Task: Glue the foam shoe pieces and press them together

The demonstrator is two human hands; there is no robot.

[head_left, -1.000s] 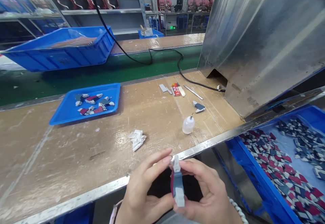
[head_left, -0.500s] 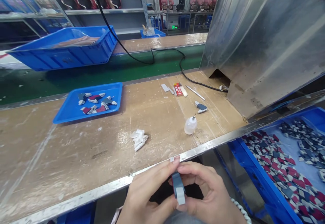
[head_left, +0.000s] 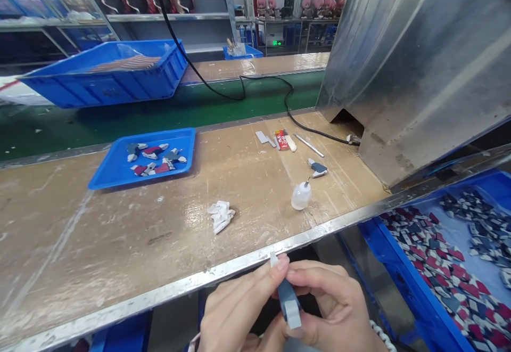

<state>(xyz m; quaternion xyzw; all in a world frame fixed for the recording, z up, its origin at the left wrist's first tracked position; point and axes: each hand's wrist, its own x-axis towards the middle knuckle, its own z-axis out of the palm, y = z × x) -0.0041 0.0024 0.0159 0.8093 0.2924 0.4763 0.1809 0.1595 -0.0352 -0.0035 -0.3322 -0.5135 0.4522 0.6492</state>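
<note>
blue-and-grey piece pinched in both hands, prob. light & stiff, poss. fragile at tips; best held approx. mid-body.

a white, braided-looking bracelet rings the right wrist, a pale pinkish band the left wrist.

Pale glare on the brown worktop, hazy softness across background shelves

Your single camera, worn on your head, faces forward and down, close above your left hand and right hand, across the surface toward the far shelves.
</note>
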